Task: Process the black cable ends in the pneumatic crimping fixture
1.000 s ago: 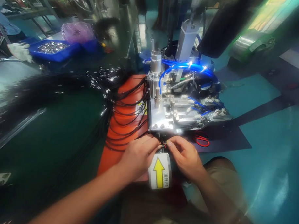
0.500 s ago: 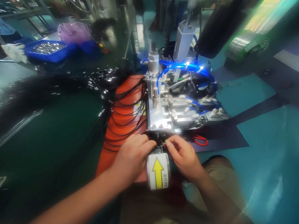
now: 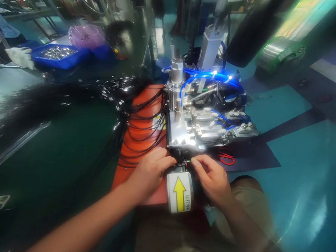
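Note:
My left hand (image 3: 150, 171) and my right hand (image 3: 212, 176) meet at the front of a small metal machine (image 3: 201, 123) with blue air tubes (image 3: 211, 74). Their fingertips pinch a thin black cable end with red wire (image 3: 185, 163) at the machine's front slot. Just below my fingers sits a white block with a yellow arrow label (image 3: 179, 192). Black cables (image 3: 140, 132) loop over an orange mat (image 3: 137, 139) to the left of my left hand.
A big bundle of black cables (image 3: 47, 99) lies across the dark green table (image 3: 59, 155). A blue tray of metal parts (image 3: 58, 54) and a pink bag (image 3: 85, 35) stand far left, near a white-gloved hand (image 3: 20, 56). A red wire loop (image 3: 226, 157) lies right of the machine.
Both hands stay at the machine's front slot; the fingertips shifted slightly around the cable end. The view wobbled a little.

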